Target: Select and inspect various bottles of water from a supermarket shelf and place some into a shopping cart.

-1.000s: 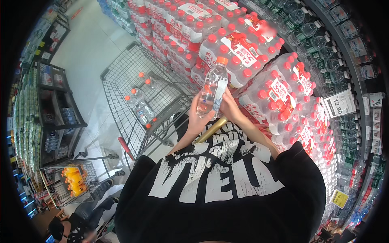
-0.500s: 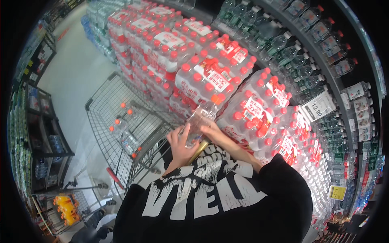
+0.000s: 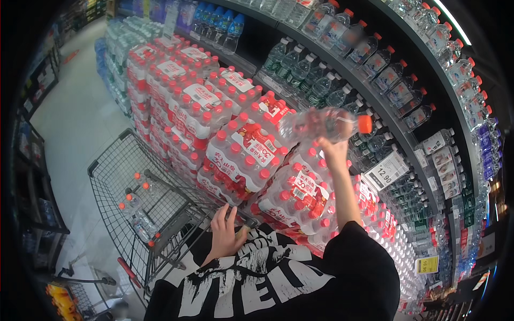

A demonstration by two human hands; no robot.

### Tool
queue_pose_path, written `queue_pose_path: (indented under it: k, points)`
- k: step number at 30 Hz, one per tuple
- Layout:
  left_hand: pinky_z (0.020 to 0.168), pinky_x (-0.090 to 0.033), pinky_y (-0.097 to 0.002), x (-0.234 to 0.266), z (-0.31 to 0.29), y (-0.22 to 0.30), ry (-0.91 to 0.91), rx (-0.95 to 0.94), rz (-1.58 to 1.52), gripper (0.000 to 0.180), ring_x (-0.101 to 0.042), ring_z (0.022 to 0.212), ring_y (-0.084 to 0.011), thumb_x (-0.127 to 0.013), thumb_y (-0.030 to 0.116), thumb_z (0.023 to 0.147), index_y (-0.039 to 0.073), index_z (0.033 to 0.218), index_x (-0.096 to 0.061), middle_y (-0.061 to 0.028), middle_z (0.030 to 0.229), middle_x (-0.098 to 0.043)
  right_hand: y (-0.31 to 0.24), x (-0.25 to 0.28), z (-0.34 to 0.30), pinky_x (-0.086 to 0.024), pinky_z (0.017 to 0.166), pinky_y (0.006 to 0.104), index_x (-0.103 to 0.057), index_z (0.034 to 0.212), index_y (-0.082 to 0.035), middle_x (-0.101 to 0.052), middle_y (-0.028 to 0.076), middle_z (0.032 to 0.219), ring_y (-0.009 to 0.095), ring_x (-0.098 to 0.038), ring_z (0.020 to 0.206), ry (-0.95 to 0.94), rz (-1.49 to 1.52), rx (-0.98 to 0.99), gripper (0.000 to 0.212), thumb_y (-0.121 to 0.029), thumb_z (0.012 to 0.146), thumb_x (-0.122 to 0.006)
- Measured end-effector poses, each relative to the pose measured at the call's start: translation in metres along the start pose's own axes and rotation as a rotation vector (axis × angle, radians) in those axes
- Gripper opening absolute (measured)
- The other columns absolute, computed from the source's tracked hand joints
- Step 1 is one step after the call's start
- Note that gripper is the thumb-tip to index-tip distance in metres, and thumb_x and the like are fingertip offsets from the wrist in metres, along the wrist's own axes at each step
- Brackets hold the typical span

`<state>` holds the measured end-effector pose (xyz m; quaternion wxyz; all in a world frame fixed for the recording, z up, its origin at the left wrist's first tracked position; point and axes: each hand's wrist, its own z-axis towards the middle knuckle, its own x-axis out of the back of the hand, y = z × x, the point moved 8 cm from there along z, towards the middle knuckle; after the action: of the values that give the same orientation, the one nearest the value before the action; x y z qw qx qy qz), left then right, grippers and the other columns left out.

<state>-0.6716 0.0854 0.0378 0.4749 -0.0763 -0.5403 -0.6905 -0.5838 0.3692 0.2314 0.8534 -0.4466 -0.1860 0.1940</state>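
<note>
Raised over the stacked packs, my right hand point(image 3: 336, 152) grips a large clear plastic bottle point(image 3: 310, 125) with an orange cap. The bottle lies nearly level, cap to the right, and is slightly blurred. My left hand point(image 3: 225, 235) has its fingers stretched out beside the shopping cart's handle point(image 3: 243, 231); whether it touches the handle I cannot tell. To the left stands the wire shopping cart point(image 3: 101, 182). Inside it lie several clear bottles point(image 3: 140, 222) with orange caps.
Shrink-wrapped packs of red-capped bottles point(image 3: 241, 152) are stacked ahead and to the right. Behind them rise shelves with green-tinted bottles point(image 3: 300, 72) and orange-capped bottles point(image 3: 385, 67). A price sign point(image 3: 384, 172) juts from the shelf edge. Another cart point(image 3: 80, 297) holds orange items at lower left.
My right hand has lifted the bottle up and right, away from my left hand, toward the shelves. My left hand has let go of the bottle and dropped lower. The view has shifted rightward.
</note>
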Motion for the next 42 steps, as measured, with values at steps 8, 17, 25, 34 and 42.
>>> queue_pose_path:
  k: [8,17,25,34,42]
  points:
    - [0.095,-0.028,-0.0494,-0.011,0.008,-0.011,-0.010,0.043,-0.037,0.065,-0.032,0.117,-0.0405,-0.063,0.019,0.073,0.002,0.129,-0.035,-0.0210,0.129,-0.033,-0.087,0.075,0.164,-0.043,0.087,0.0301,-0.044,0.115,-0.003,-0.054,0.008,0.111,0.017,-0.054,0.102,0.221,-0.513,0.473,0.057,-0.011,0.069,-0.076]
    - [0.096,-0.026,-0.0492,-0.008,0.019,-0.015,0.006,0.099,-0.061,0.059,-0.033,0.114,-0.0396,-0.061,0.012,0.073,0.001,0.125,-0.037,-0.0199,0.126,-0.035,-0.031,0.141,0.294,-0.043,0.086,0.0325,-0.045,0.118,-0.003,-0.058,0.010,0.107,0.020,-0.057,0.098,0.449,-0.718,0.309,0.072,-0.024,0.060,-0.082]
    - [0.097,-0.026,-0.0490,-0.009,0.021,-0.016,-0.004,0.124,-0.078,0.058,-0.032,0.114,-0.0398,-0.061,0.011,0.073,0.000,0.124,-0.038,-0.0205,0.125,-0.036,0.016,0.157,0.338,-0.041,0.091,0.0364,-0.039,0.121,-0.002,-0.053,0.018,0.115,0.029,-0.053,0.107,0.486,-0.663,0.070,0.090,-0.035,0.052,-0.085]
    - [0.095,-0.030,-0.0485,-0.010,0.018,-0.019,0.003,0.113,-0.050,0.060,-0.034,0.113,-0.0401,-0.061,0.012,0.072,0.002,0.126,-0.038,-0.0196,0.125,-0.036,0.041,0.153,0.352,-0.046,0.079,0.0326,-0.034,0.126,0.001,-0.052,0.015,0.112,0.023,-0.054,0.098,0.481,-0.795,-0.147,0.103,-0.044,0.049,-0.085]
    - [0.095,-0.029,-0.0478,-0.008,0.018,-0.017,0.006,0.101,-0.067,0.059,-0.034,0.112,-0.0392,-0.061,0.008,0.071,0.000,0.125,-0.037,-0.0200,0.124,-0.036,0.052,0.155,0.360,-0.046,0.073,0.0300,-0.036,0.128,0.000,-0.056,0.014,0.104,0.019,-0.058,0.085,0.486,-0.886,-0.179,0.106,-0.050,0.048,-0.084]
